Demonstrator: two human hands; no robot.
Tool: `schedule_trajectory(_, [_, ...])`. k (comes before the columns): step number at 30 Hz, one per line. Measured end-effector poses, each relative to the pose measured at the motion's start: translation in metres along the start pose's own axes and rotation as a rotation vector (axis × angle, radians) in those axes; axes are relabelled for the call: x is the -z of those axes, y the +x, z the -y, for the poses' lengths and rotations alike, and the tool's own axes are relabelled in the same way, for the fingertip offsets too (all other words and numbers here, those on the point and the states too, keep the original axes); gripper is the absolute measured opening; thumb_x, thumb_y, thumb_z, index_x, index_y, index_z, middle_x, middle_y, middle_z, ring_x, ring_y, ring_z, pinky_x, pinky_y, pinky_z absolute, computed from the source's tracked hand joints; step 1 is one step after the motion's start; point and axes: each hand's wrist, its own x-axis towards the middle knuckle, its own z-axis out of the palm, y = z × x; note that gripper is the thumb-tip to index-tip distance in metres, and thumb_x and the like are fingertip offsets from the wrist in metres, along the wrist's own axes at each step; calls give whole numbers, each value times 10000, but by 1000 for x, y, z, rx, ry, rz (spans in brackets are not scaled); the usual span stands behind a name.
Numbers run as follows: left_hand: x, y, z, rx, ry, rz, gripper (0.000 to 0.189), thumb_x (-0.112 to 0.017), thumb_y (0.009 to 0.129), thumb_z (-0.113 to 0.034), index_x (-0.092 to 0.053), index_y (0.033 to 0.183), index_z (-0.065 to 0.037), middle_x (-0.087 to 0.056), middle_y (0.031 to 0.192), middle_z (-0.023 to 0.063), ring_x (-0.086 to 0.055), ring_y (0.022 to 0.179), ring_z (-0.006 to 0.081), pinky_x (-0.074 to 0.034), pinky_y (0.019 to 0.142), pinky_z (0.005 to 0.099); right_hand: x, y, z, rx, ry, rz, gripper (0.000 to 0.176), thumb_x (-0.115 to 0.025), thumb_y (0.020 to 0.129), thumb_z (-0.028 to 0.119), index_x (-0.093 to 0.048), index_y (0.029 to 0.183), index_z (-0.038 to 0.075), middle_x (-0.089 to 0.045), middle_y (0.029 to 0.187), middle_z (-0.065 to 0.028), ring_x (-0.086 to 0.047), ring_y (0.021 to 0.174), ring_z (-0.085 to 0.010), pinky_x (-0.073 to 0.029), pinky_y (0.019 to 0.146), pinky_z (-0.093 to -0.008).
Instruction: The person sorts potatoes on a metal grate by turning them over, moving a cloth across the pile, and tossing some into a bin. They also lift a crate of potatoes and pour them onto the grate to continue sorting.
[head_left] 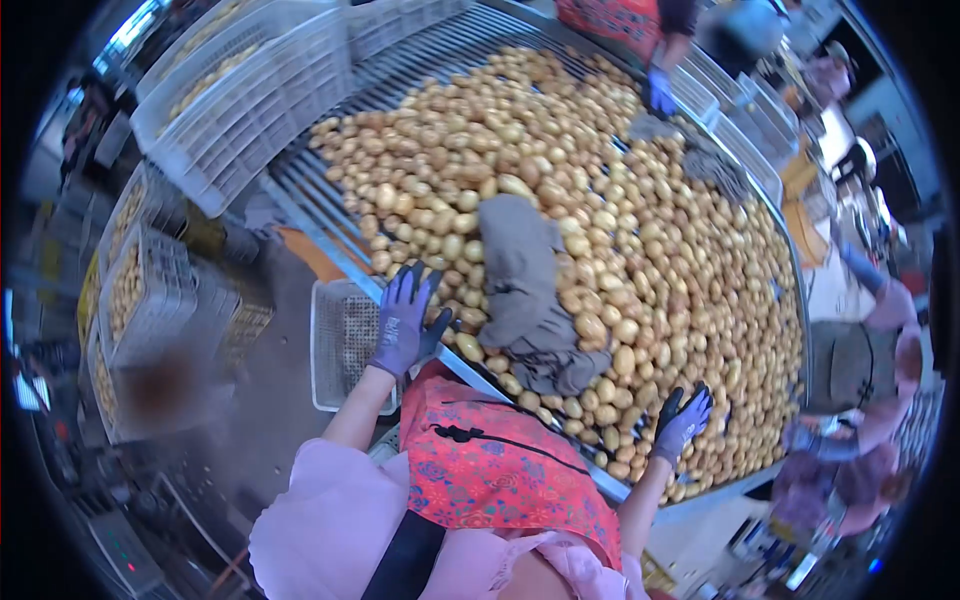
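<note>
A heap of small yellow-brown potatoes point(660, 300) covers the slatted metal table point(335, 215) in front of me. My left hand point(403, 320), in a purple glove with dark fingers, is at the table's near edge. Its fingers are spread beside the nearest potatoes, and nothing shows in it. In the same kind of glove, my right hand point(682, 425) lies over the potatoes at the near right, fingers stretched out; whether its palm touches any is hidden. Between the hands, a crumpled grey-brown cloth point(520, 265) rests on the heap.
A white plastic crate point(240, 110) stands on the table's far left; another crate point(325, 350) sits low beside my left arm. Stacked crates of potatoes point(150, 290) stand at left. Across the table, a co-worker's gloved hand point(660, 92) is at the edge. Other people are at right.
</note>
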Motion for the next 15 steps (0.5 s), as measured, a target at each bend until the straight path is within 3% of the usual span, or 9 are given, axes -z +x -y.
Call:
schedule_trajectory(3, [9, 0, 86, 166, 36, -170, 648, -665, 828, -348, -442, 1349, -35, -467, 1328, 246, -429, 1230, 431, -334, 1037, 511, 28, 31, 82, 333, 190, -216, 400, -574, 918, 215, -534, 1255, 2, -575, 1210, -212, -490, 1176, -405, -371, 1001, -482])
schedule_trajectory(6, [57, 19, 186, 355, 48, -497, 636, -675, 851, -310, -421, 1335, 15, -499, 1295, 223, -468, 1193, 378, -348, 1034, 456, 61, 65, 191, 549, 354, -202, 404, -597, 905, 158, -514, 1259, -18, -556, 1235, -209, -448, 1235, -413, -334, 1035, -494])
schedule_trajectory(7, [61, 20, 244, 471, -210, -670, 603, -659, 872, -299, -425, 1329, 17, -510, 1281, 191, -478, 1167, 320, -355, 1024, 420, 76, 71, 237, 664, 403, -258, 415, -609, 892, 112, -501, 1269, -22, -548, 1243, -210, -442, 1243, -415, -334, 1047, -486])
schedule_trajectory(9, [94, 21, 347, 686, -563, -802, 545, -611, 915, -301, -433, 1320, 19, -518, 1261, 135, -476, 1127, 228, -362, 1003, 366, 98, 83, 328, 809, 555, -150, 426, -610, 877, 69, -493, 1276, -22, -541, 1254, -204, -429, 1259, -409, -332, 1059, -476])
schedule_trajectory(11, [129, 19, 421, 805, -642, -770, 522, -579, 938, -313, -438, 1316, 18, -514, 1255, 112, -463, 1112, 193, -363, 993, 347, 135, 84, 432, 1066, 616, -89, 487, -662, 842, 123, -489, 1274, -23, -523, 1274, -195, -428, 1256, -402, -339, 1055, -465])
schedule_trajectory(12, [132, 18, 457, 832, -789, -941, 498, -540, 955, -322, -448, 1309, 16, -518, 1256, 106, -465, 1125, 192, -361, 999, 349, 145, 79, 487, 1176, 713, -88, 493, -666, 825, 154, -495, 1253, -20, -524, 1253, -189, -446, 1229, -396, -334, 1054, -469])
schedule_trajectory(13, [146, 29, 503, 846, -934, -1131, 479, -500, 972, -332, -458, 1301, 13, -522, 1256, 99, -467, 1138, 191, -359, 1005, 351, 178, 66, 589, 1404, 753, 42, 517, -681, 807, 218, -497, 1230, -15, -526, 1217, -184, -455, 1200, -394, -338, 1035, -484])
schedule_trajectory(14, [172, 53, 512, 832, -930, -1145, 479, -500, 972, -332, -458, 1301, 13, -522, 1256, 99, -467, 1138, 191, -359, 1005, 351, 189, 57, 639, 1534, 737, 87, 627, -719, 800, 260, -463, 1278, -55, -503, 1280, -217, -429, 1236, -417, -337, 1055, -468])
schedule_trajectory(15, [211, 82, 500, 635, -680, -1215, 470, -465, 984, -335, -463, 1295, 17, -529, 1251, 100, -475, 1145, 196, -359, 1007, 348, 196, 45, 692, 1626, 789, 62, 673, -708, 800, 341, -457, 1276, -64, -506, 1264, -233, -448, 1202, -423, -347, 1042, -469])
